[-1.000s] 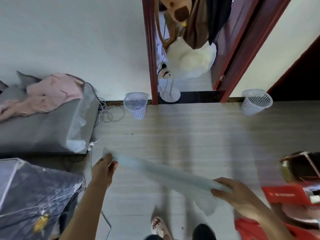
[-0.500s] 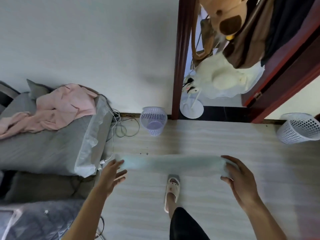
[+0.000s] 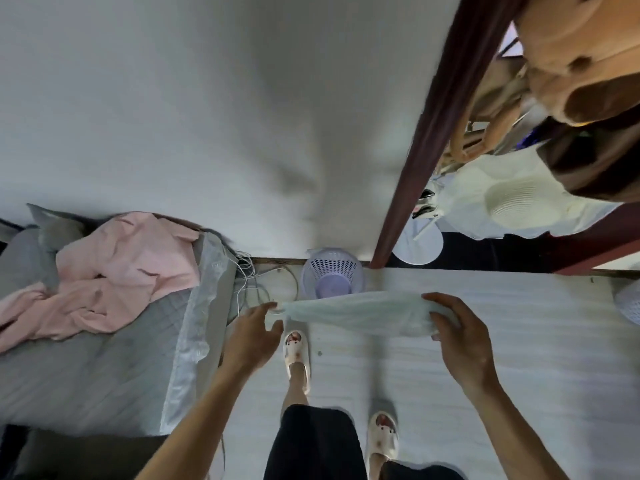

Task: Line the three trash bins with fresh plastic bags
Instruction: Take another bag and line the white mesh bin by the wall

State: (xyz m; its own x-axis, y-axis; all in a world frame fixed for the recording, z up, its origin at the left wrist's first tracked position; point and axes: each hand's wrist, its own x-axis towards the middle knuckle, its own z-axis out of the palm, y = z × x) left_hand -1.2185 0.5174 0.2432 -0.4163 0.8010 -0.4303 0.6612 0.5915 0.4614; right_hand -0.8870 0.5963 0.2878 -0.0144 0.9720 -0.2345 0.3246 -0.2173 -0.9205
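A pale green translucent plastic bag point(image 3: 356, 311) is stretched sideways between my hands at waist height. My left hand point(image 3: 251, 336) pinches its narrow left end. My right hand point(image 3: 457, 337) grips its wider right end with curled fingers. Just beyond the bag, a white perforated trash bin point(image 3: 330, 271) stands on the floor against the wall, beside the door frame, with no liner in it. A second white bin point(image 3: 628, 303) shows partly at the right edge.
A grey bed point(image 3: 97, 344) with a pink garment point(image 3: 117, 268) fills the left. Cables point(image 3: 256, 282) lie between bed and bin. A dark red door frame point(image 3: 415, 161) rises at right, with hanging clothes and a plush toy point(image 3: 571, 60) behind. My slippered feet point(image 3: 296, 351) stand on pale flooring.
I have walked closer to the left bin, which now lies just past the bag. The bag stays stretched between both hands, which have come nearer together. The right bin slid to the frame edge.
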